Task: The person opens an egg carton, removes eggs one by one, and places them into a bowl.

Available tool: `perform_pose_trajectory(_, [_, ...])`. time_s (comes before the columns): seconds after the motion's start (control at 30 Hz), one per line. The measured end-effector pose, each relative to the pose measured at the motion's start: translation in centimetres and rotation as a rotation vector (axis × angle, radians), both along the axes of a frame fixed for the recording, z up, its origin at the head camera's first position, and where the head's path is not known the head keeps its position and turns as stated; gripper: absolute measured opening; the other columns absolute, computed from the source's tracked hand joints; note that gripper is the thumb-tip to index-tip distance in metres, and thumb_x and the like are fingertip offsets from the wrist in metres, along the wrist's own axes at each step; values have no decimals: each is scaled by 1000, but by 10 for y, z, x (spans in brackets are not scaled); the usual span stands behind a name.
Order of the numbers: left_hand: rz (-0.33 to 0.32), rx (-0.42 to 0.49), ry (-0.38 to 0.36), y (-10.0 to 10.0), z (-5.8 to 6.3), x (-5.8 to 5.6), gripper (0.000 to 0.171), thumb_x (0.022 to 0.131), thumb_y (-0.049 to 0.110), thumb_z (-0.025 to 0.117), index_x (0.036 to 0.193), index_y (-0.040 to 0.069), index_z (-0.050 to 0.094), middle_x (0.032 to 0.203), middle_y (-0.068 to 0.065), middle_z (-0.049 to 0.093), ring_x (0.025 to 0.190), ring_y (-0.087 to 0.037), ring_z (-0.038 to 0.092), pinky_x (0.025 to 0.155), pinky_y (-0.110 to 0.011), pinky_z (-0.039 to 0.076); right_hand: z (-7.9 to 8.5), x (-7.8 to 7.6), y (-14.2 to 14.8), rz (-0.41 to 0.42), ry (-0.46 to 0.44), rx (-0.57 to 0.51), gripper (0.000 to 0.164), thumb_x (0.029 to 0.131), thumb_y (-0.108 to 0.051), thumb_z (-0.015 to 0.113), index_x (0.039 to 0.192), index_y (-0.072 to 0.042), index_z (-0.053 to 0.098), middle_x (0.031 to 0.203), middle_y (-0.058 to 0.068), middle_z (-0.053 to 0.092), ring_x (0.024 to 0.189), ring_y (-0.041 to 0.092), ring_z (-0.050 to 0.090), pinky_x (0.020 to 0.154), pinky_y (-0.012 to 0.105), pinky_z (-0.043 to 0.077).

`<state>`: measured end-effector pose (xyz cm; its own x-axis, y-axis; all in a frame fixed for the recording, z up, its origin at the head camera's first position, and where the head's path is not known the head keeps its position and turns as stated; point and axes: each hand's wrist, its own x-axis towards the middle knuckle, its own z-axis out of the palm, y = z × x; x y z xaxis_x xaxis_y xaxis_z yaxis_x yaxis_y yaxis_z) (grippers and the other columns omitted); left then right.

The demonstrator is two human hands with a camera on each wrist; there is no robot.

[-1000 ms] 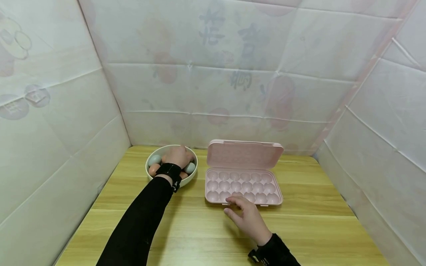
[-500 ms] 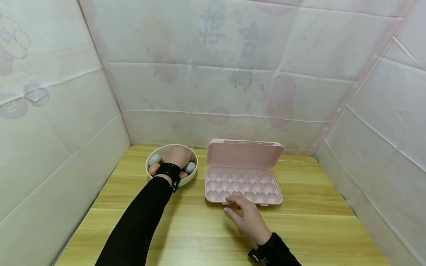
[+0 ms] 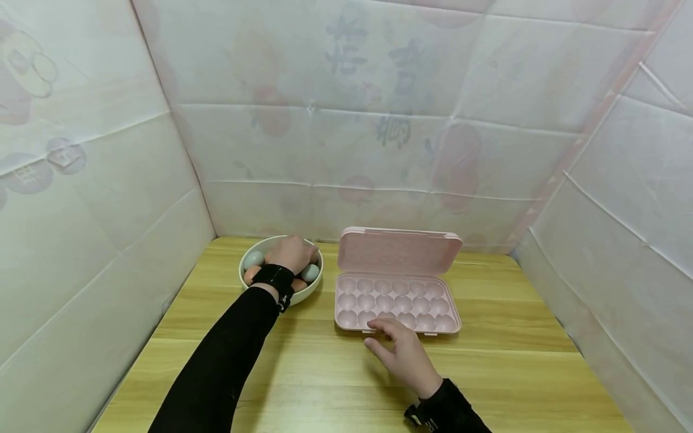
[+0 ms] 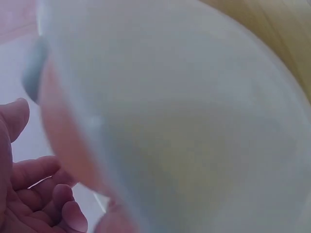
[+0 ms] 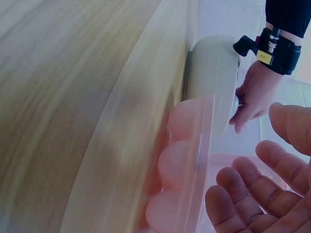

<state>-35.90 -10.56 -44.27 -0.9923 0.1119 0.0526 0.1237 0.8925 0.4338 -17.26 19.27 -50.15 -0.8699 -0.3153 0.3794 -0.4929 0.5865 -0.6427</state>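
In the head view my left hand (image 3: pixel 291 254) reaches down into a pale bowl (image 3: pixel 311 294) of eggs at the left. Pale blue eggs (image 3: pixel 253 260) and brown eggs (image 3: pixel 251 275) show around it. The left wrist view shows loosely bent fingers and the thumb apart, beside a brown egg (image 4: pixel 73 145), with nothing seen between them. My right hand (image 3: pixel 407 359) hovers with relaxed fingers at the front edge of a pink egg box (image 3: pixel 340 304). It holds nothing. The box's lid (image 3: pixel 397 252) stands raised at the back, and its visible cups hold no eggs.
A wooden table (image 3: pixel 325 379) carries the bowl and the box. Pale patterned sheets (image 3: pixel 325 150) wall it in at the back and both sides. The bowl stands near the back left, close to the rear sheet.
My left hand shifts only slightly among the eggs, its knuckles turning a little. The right hand, bowl and egg box stay put; the head view drifts very slightly.
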Motion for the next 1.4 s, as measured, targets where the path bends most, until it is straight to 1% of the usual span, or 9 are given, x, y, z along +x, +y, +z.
perform_pose_trajectory(0.07, [94,5,-55,3,5,3,48,105,55,54,88,16,74,104,-10,71,89,-30,66,63,-51,54,0,0,0,-3,-1,-2,33,95,-17,82,124,-5,75,120,2,78,112,21,74,94,41,62])
perform_pose_trajectory(0.17, [102,-24,-78,7,12,6,52,105,61,50,104,15,75,114,-11,71,97,-32,68,73,-59,57,0,-1,-1,-5,0,-5,32,94,-16,83,123,-6,75,119,1,78,112,21,74,94,39,62])
perform_pose_trajectory(0.33, [-12,-70,-5,15,22,12,58,109,53,52,137,4,68,134,-22,70,122,-41,67,100,-60,57,0,-1,-1,-2,3,-9,33,93,-15,84,123,-4,75,118,2,78,112,21,74,94,38,62])
perform_pose_trajectory(0.43, [-80,-115,50,21,24,15,63,110,48,55,145,-4,61,141,-27,67,135,-46,61,113,-55,52,0,-1,-1,-2,2,-7,33,93,-15,84,123,-4,75,118,3,78,113,20,73,96,36,62])
perform_pose_trajectory(0.53, [-95,-151,89,25,25,22,61,110,48,56,143,-3,62,139,-27,68,135,-46,61,112,-54,53,0,0,-1,-4,3,-6,33,93,-16,83,123,-4,75,118,5,78,112,21,74,95,38,62])
perform_pose_trajectory(0.83, [-164,-81,198,31,23,70,56,104,45,68,137,0,68,134,-19,72,128,-37,66,110,-51,54,-3,0,0,-5,10,-18,31,93,-14,84,121,-4,75,118,4,78,105,27,75,89,43,64])
perform_pose_trajectory(1.0, [-249,-69,246,34,17,101,54,100,44,74,134,2,71,130,-17,75,122,-38,70,107,-52,54,-5,2,1,-10,26,-16,31,94,-15,83,122,-4,75,118,3,78,103,27,75,87,41,64])
perform_pose_trajectory(1.17, [-292,17,246,34,10,127,52,100,42,76,133,2,71,129,-14,76,121,-34,71,104,-49,58,-6,3,2,-8,40,-10,29,97,-18,80,123,-7,75,119,4,79,102,26,74,86,41,64])
perform_pose_trajectory(1.4, [-283,97,199,29,5,156,53,100,42,76,136,3,70,135,-14,73,131,-36,65,111,-52,53,-5,5,4,-15,19,-1,30,95,-17,82,123,-7,75,119,5,79,102,27,74,86,41,64])
